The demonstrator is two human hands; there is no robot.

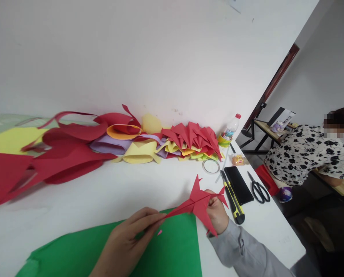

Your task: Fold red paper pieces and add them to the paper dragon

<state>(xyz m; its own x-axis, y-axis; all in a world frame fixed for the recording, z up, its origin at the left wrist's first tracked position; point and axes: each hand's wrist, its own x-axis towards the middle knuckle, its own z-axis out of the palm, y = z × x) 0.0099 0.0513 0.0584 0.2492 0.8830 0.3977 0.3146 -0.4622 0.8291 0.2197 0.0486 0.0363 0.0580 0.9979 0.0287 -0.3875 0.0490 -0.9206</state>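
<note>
Red paper figure (197, 204) hangs above the two o'clock corner of the green sheet (176, 252); the left hand (131, 232) pinches its thin tip between eight and nine o'clock, the right hand (219, 217) grips it at three. Toward one o'clock, the labelled bottle (231, 126) and red-marked snack wrapper (238, 160) carry print too small to read.

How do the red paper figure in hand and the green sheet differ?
Pose: the red paper figure is held up between left hand and right hand; the green sheet lies on the table.
Shape: the figure is folded into points; the sheet is mostly flat.
Size: the sheet outsizes the figure.
Shared: each is one solid colour.
</note>
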